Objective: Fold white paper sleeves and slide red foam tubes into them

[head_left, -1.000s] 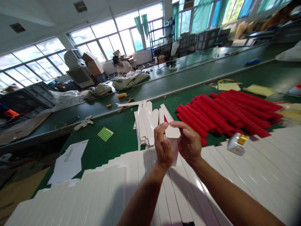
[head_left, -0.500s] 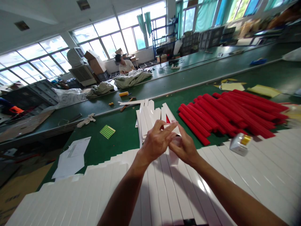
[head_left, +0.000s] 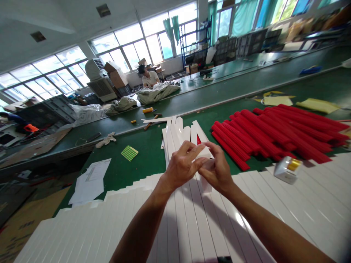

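Observation:
Both hands meet at the end of a white box (head_left: 206, 184), which stands out toward me above a row of long white boxes (head_left: 178, 219). My left hand (head_left: 182, 164) has its fingers bent and pressed at the box's open end and flap. Around the box's right side and end, my right hand (head_left: 218, 168) is closed. Just beyond the hands is a pile of white strips or boxes (head_left: 173, 137), with a bit of red showing between two of them. Red ribbed rolls (head_left: 255, 131) lie to the right.
A tape dispenser (head_left: 287, 170) sits on the white boxes at right. Papers (head_left: 90, 180), a green-dotted sheet (head_left: 129, 153) and gloves (head_left: 106, 140) lie at left. Yellow sheets (head_left: 318, 105) are at the back right. A person (head_left: 149, 77) sits across the room.
The view has shifted slightly, so the scene sits a little further right. My left thumb and fingers have shifted a little at the box end; both hands stay on it.

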`<act>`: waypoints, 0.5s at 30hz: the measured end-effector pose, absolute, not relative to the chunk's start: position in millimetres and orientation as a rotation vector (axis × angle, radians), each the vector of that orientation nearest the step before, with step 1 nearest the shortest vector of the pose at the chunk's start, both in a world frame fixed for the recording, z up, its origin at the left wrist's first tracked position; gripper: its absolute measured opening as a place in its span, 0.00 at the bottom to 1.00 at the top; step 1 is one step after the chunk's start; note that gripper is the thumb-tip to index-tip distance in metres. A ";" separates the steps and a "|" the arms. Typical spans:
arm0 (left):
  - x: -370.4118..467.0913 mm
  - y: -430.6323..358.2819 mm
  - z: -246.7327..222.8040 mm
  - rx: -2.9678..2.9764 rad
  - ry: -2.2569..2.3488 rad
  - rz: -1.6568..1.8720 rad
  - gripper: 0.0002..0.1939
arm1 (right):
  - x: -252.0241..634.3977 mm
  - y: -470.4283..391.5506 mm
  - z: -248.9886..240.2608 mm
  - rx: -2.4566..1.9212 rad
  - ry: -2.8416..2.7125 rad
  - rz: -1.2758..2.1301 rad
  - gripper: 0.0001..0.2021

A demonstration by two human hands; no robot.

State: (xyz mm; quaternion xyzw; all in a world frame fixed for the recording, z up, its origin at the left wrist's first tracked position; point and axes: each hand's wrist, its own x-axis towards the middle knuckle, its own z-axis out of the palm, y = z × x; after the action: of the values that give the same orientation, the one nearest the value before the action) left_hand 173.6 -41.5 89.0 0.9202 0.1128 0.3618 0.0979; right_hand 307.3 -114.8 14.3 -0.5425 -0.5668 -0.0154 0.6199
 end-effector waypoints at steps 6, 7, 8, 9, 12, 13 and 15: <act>172.7 -40.6 80.3 2.623 0.324 1.212 0.19 | 305.1 -116.2 14.1 -1.075 -1.309 -0.311 0.26; 172.8 -40.3 80.8 2.603 0.326 1.233 0.19 | 305.7 -116.6 17.1 -1.093 -1.347 -0.340 0.25; 173.1 -40.0 81.4 2.587 0.332 1.251 0.19 | 306.2 -117.0 20.1 -1.113 -1.384 -0.367 0.23; 173.4 -39.9 82.0 2.582 0.344 1.262 0.19 | 306.6 -117.3 22.6 -1.136 -1.410 -0.386 0.21; 173.9 -40.2 83.5 2.630 0.420 1.263 0.19 | 305.8 -117.9 23.6 -1.228 -1.373 -0.368 0.22; 173.9 -40.4 84.0 2.643 0.441 1.258 0.19 | 305.0 -118.0 21.8 -1.256 -1.352 -0.352 0.24; 173.6 -41.1 85.5 2.636 0.458 1.247 0.19 | 303.4 -117.6 17.2 -1.280 -1.358 -0.341 0.28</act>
State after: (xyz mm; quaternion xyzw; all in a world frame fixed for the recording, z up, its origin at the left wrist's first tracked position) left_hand 173.6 -41.1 85.5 0.8891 0.1543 0.4204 0.0947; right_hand 303.4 -117.6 17.2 -0.5483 -0.5817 -0.1461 0.5828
